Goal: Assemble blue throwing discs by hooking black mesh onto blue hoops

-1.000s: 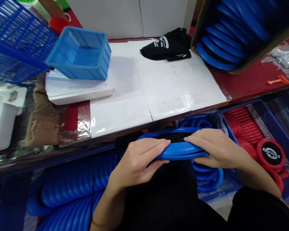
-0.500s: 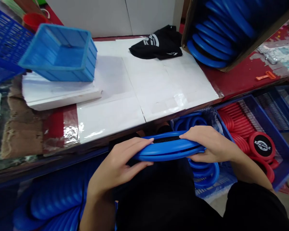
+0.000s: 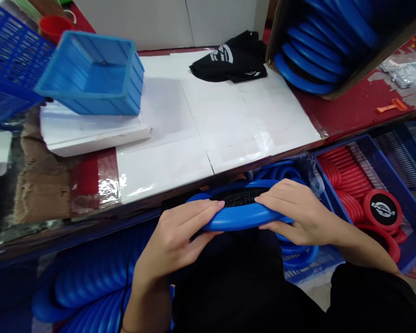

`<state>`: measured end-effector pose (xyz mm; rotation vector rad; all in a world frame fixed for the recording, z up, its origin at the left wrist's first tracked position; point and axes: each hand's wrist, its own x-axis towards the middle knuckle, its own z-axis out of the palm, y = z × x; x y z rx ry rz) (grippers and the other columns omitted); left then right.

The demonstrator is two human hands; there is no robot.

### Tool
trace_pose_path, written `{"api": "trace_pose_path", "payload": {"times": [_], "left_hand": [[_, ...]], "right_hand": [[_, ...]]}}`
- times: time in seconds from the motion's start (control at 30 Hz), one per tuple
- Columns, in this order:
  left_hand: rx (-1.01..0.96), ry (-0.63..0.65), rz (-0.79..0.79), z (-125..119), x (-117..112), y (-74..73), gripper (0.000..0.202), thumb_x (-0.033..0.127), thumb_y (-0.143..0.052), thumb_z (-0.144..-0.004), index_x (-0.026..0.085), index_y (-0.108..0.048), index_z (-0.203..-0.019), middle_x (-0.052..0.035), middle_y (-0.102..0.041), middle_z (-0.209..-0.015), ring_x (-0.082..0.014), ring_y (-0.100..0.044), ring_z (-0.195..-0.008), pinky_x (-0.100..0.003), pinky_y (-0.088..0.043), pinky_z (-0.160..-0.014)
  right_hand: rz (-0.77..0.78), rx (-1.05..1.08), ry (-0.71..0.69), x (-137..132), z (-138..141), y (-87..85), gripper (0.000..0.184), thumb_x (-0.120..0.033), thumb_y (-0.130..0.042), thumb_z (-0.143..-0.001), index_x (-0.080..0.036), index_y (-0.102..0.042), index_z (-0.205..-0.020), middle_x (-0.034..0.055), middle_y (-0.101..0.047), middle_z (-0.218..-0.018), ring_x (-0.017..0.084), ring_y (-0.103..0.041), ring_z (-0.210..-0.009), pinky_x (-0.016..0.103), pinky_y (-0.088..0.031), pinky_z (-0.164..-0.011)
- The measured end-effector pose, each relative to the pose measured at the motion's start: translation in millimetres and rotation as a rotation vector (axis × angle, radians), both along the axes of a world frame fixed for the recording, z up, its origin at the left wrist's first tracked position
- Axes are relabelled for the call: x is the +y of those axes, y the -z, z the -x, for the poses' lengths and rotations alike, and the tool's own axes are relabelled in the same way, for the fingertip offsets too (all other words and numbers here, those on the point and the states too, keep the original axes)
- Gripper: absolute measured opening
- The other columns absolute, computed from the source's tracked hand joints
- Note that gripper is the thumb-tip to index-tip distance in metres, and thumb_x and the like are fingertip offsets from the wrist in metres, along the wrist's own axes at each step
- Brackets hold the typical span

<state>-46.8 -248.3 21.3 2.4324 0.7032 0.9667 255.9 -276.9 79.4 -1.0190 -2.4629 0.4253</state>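
Note:
Between my two hands is a blue plastic ring [image 3: 241,219] with a dark, speckled middle, held in front of my body below the bench edge. My left hand [image 3: 183,226] is closed on its left side, thumb below and fingers over the rim. On the right side, my right hand [image 3: 294,210] pinches the same rim, fingertips on top. Another blue edge shows behind the near rim; whether it belongs to a second ring I cannot tell. More blue rings [image 3: 300,256] lie in a crate just beneath my right hand.
White sheeting [image 3: 173,162] covers the bench, with a light-blue bin [image 3: 131,88] at left and a black printed cloth [image 3: 225,64] at the back. A carton of blue rings [image 3: 305,85] stands back right. Red rings [image 3: 353,175] fill a crate at right. Stacked blue rings [image 3: 90,277] are lower left.
The ring has tilted, so more of its dark middle shows and its far rim sits higher. Both hands keep their hold. The whole view has shifted slightly.

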Motion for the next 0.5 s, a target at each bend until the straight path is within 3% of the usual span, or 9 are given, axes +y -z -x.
{"api": "trace_pose_path", "payload": {"times": [0.2, 0.37, 0.5], "left_hand": [[0.104, -0.050, 0.065, 2, -3, -6.0, 0.037, 0.025, -0.068, -0.099, 0.017, -0.063, -0.135, -0.0119, -0.077, -0.126, -0.0271, -0.073, -0.119, -0.043, -0.057, -0.111], [0.149, -0.015, 0.035, -16, -3, -13.8, 0.038, 0.020, -0.062, -0.100, 0.015, -0.061, -0.138, -0.0139, -0.076, -0.123, -0.0266, -0.074, -0.108, -0.043, -0.060, -0.097], [0.009, 0.011, 0.096, 5, 7, 1.8, 0.030, 0.018, -0.062, -0.099, 0.022, -0.067, -0.129, -0.0087, -0.079, -0.112, -0.0244, -0.074, -0.101, -0.047, -0.056, -0.102]], "right_hand": [[-0.041, 0.012, -0.004, 3, 10, 7.7, 0.035, -0.041, -0.067, -0.102, -0.014, -0.064, -0.124, 0.0115, -0.078, -0.110, 0.022, -0.072, -0.094, 0.038, -0.053, -0.085], [-0.050, -0.025, -0.018, 6, 18, 8.4, 0.038, -0.045, -0.063, -0.103, -0.013, -0.064, -0.125, 0.0126, -0.078, -0.108, 0.023, -0.072, -0.093, 0.037, -0.054, -0.081], [0.110, -0.060, -0.013, 7, 0, -1.0, 0.058, -0.051, -0.069, -0.098, -0.017, -0.056, -0.143, 0.0143, -0.074, -0.123, 0.027, -0.071, -0.111, 0.041, -0.057, -0.094]]}}
